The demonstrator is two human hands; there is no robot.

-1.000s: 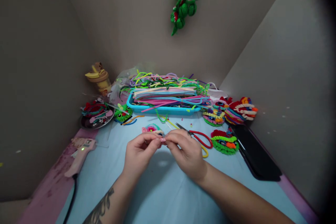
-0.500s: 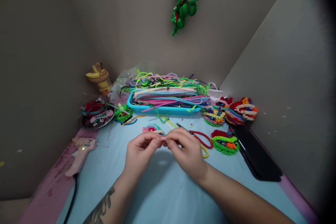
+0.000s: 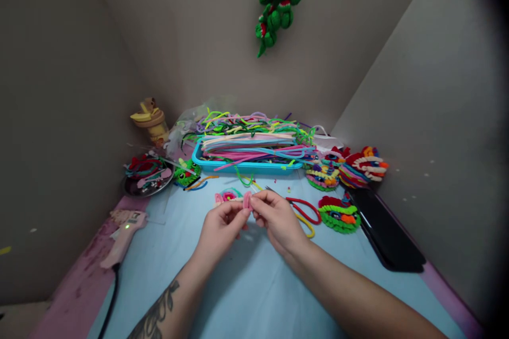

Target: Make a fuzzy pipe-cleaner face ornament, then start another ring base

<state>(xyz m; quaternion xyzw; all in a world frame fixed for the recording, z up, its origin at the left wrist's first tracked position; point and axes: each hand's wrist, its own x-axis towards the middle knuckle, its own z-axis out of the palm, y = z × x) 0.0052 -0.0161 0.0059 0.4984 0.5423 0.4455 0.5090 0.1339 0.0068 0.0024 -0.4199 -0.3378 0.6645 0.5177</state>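
You've got 1 pink fuzzy loop up between both hands, raised over the pale blue cloth on the tabletop. Left hand: thumb and index fingers pinched on the loop's lower end. Right hand: fingertips together, clamped on its right side. Your 2 sets of fingers nearly meet.

Clock from your hands, 12 straight ahead. Just past your left fingers at 11, a pink-and-teal flower-like piece, partly hidden. At 12, a blue tray heaped with pipe cleaners; green crocheted figures hang high on the wall behind. At 2, a cluster of multicolored pipe-cleaner pieces. At 3, scissors with 1 red and 1 yellow handle, blades partly behind your right hand; farther out, a green-red-orange piece. Between 3 and 4, a black slab.

At 10, a green frog-like face, then a metal bowl of bits and a yellow-lidded cup. Between 8 and 9, a pink glue gun, green light on.
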